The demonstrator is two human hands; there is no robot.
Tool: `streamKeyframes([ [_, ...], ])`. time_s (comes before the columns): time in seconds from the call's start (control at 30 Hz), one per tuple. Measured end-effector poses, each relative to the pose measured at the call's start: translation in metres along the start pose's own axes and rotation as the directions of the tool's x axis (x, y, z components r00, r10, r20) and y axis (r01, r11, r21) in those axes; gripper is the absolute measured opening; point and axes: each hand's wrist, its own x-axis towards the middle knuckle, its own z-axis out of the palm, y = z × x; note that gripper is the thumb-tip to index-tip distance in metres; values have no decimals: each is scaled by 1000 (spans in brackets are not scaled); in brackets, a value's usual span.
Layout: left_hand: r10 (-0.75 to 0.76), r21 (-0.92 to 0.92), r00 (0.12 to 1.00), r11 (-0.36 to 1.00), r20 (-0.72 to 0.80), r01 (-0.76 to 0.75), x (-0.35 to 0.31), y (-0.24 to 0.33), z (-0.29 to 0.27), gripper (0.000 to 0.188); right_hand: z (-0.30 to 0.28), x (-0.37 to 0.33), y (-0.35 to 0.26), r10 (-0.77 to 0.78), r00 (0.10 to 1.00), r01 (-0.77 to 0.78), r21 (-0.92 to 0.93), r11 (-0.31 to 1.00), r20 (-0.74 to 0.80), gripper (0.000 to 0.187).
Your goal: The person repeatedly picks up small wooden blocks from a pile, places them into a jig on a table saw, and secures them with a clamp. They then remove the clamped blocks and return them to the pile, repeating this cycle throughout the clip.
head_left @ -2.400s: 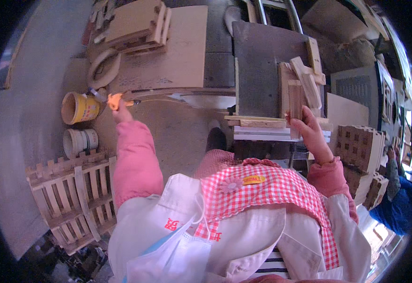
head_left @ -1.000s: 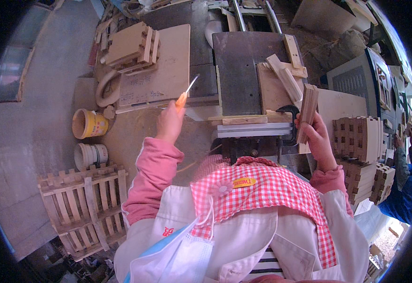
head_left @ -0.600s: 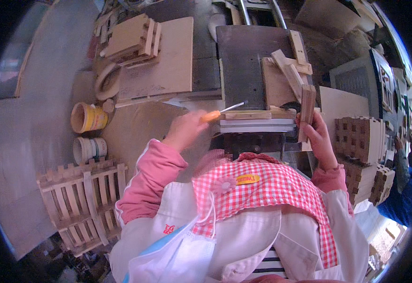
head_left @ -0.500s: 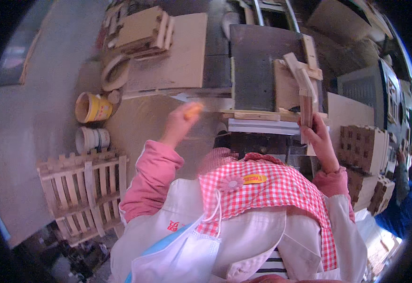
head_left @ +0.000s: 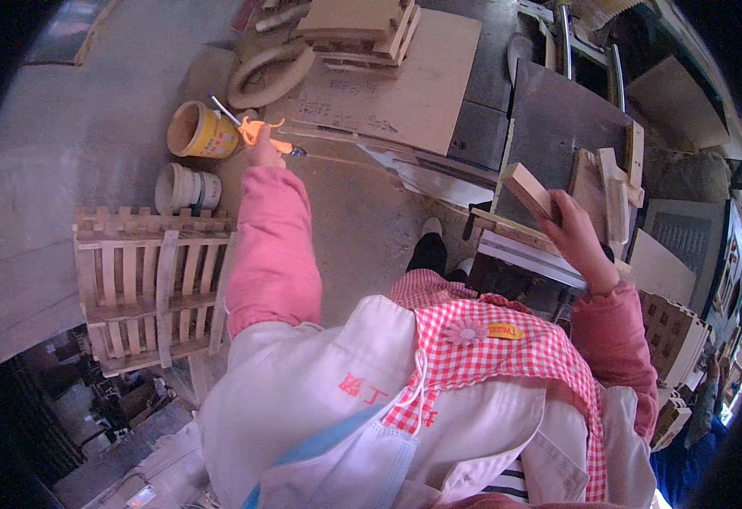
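An orange air blow gun point(head_left: 256, 133) with a thin metal nozzle is gripped in my left hand point(head_left: 264, 153), whose arm is stretched out to the far left. Its nozzle points toward the far left, above a yellow bucket point(head_left: 210, 134). My right hand point(head_left: 576, 233) is closed around the end of a short wooden block point(head_left: 528, 190), held tilted over the near edge of a dark machine table point(head_left: 557, 110). Beyond that hand, several pale wood strips point(head_left: 613, 197) lie on the table's right side.
A white bucket point(head_left: 186, 190) stands below the yellow one. Nearer on the left is a slatted wooden pallet point(head_left: 137, 284). A large board point(head_left: 388, 97) carries a stack of wooden panels point(head_left: 350, 21), with a ribbed hose point(head_left: 260, 76) beside it. Cut wooden pieces point(head_left: 672, 339) are stacked at right.
My left hand has swung outward to the left with the blow gun. My right hand has tilted the wooden block away from upright, and the whole view has turned leftward.
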Motion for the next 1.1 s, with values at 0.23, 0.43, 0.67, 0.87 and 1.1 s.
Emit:
streamKeyframes([
  [0.23,-30,-57,999,998,37,32,19,-42,17,29,20,39,1,-46,996,56,-117,992,80,22],
  [0.43,43,288,986,954,159,-87,16,-64,-20,51,44,62,20,-62,984,102,-236,966,168,17],
  [0.67,126,173,911,963,393,-208,-138,-81,2,29,57,66,35,-196,979,199,-418,886,51,18],
  [0.87,-143,163,651,986,746,30,-231,-70,73,27,48,49,34,-45,983,127,-484,866,178,19],
  [1.1,-217,245,512,970,831,13,-253,-73,87,26,26,64,43,-77,989,131,-499,857,128,28],
])
